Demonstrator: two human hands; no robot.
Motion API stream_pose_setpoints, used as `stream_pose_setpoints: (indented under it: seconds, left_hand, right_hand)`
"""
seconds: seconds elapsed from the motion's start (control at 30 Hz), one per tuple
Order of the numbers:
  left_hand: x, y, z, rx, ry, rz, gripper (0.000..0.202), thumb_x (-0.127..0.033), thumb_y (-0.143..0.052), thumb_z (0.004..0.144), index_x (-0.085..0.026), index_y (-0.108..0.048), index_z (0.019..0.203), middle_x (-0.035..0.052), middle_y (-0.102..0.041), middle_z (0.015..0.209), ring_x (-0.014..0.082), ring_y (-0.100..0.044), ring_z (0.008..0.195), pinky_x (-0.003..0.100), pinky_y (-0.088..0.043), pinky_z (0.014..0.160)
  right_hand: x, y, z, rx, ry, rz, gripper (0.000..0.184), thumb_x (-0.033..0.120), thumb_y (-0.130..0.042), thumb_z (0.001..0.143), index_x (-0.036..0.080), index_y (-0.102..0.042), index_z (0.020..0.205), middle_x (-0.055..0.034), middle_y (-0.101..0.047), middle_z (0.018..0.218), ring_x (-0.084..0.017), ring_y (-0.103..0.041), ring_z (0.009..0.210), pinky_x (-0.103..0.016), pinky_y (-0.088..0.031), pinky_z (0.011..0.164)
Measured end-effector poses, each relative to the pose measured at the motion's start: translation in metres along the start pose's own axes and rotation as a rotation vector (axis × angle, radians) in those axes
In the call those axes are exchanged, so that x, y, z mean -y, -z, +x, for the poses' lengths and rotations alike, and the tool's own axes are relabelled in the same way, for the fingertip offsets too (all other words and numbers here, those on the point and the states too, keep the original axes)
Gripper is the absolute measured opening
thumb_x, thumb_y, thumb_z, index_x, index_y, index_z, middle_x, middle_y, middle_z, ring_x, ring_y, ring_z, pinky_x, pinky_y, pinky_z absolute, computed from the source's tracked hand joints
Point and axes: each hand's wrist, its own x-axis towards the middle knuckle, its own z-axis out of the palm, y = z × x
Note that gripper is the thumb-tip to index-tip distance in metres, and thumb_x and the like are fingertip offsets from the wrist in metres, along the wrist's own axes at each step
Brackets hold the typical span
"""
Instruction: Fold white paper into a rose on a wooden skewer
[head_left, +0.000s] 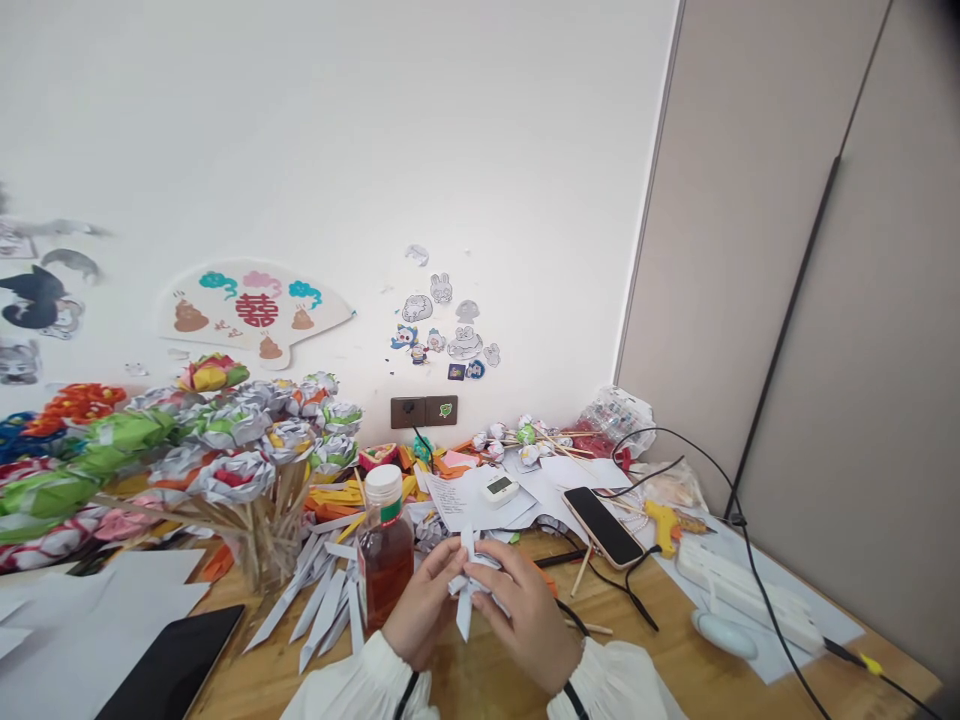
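Near the front of the wooden table, both hands meet around a folded white paper piece [465, 612] with pointed strips sticking out above and below. My left hand [426, 600] pinches its left side. From the other side, the fingers of my right hand [523, 612] close on the same paper; part of it is hidden behind them. Just left of my hands stands a bottle [386, 560] of reddish-brown liquid with a white cap. Several folded white paper strips [326, 600] lie beyond the bottle to the left.
Paper flowers on sticks [240, 475] crowd the left, behind a dark tablet [176, 665]. A white timer [500, 488] sits on paper sheets behind my hands. At right are a phone [604, 525], a yellow glue gun [664, 525], a power strip [750, 592] and loose cables.
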Motion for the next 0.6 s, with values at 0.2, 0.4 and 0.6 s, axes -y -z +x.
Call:
stream_pose_setpoints:
  seconds: [0.2, 0.4, 0.6]
  left_hand:
    - [0.0011, 0.0062, 0.0023, -0.045, -0.01, 0.046, 0.02, -0.029, -0.071, 0.058, -0.017, -0.061, 0.071, -0.0019, -0.06, 0.063, 0.0113, -0.053, 0.056, 0.02, -0.037, 0.054]
    - [0.004, 0.0047, 0.0035, -0.039, -0.039, 0.033, 0.021, -0.03, -0.072, 0.058, -0.016, -0.058, 0.066, -0.0042, -0.056, 0.056, 0.0085, -0.048, 0.049, 0.018, -0.035, 0.049]
    - [0.0055, 0.0023, 0.0048, -0.038, -0.063, 0.005, 0.021, -0.031, -0.072, 0.057, -0.016, -0.059, 0.063, -0.0049, -0.055, 0.054, 0.0074, -0.046, 0.049, 0.017, -0.035, 0.049]
  right_hand:
    - [0.002, 0.0014, 0.0002, 0.023, 0.014, 0.015, 0.033, 0.015, -0.045, 0.081, 0.024, -0.048, 0.112, -0.0065, -0.052, 0.108, -0.019, -0.049, 0.098, -0.034, -0.044, 0.082]
    - [0.0014, -0.0014, -0.0021, 0.05, 0.005, 0.015, 0.032, 0.016, -0.043, 0.081, 0.022, -0.048, 0.112, -0.0078, -0.051, 0.107, -0.02, -0.048, 0.098, -0.035, -0.044, 0.082]
    - [0.0012, -0.0023, -0.0029, 0.067, 0.002, -0.014, 0.029, 0.015, -0.043, 0.081, 0.021, -0.049, 0.109, -0.0075, -0.052, 0.105, -0.019, -0.049, 0.096, -0.034, -0.044, 0.081]
